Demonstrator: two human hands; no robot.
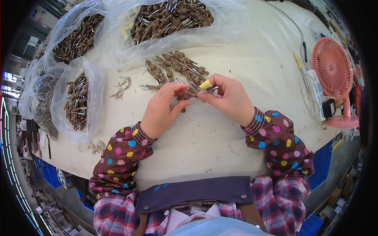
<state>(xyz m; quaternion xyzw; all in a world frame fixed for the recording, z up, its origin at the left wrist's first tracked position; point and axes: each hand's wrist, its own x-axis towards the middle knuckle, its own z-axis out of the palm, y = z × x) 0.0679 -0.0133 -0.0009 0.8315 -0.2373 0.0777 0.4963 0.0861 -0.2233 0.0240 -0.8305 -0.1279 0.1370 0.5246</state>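
Observation:
Over the table, my right hand (233, 100) pinches a knotted bundle of brown laces (193, 93) with thumb and forefinger. Something small and yellow (205, 84) shows at its fingertips; whether it is a tool or a wrap on a finger I cannot tell. My left hand (164, 105) curls its thumb and fingers around the left end of the same bundle, partly hiding it. Just beyond both hands lies a loose pile of more knotted brown laces (179, 63) with shiny metal tips, several of them pointing toward me.
Clear plastic bags (232, 17) full of brown lace bundles (169, 19) stand along the far and left sides. Thread scraps (121, 87) lie left of the pile. To the right are a pink fan (333, 67), a white power strip (316, 92) and a yellow-handled tool (298, 63).

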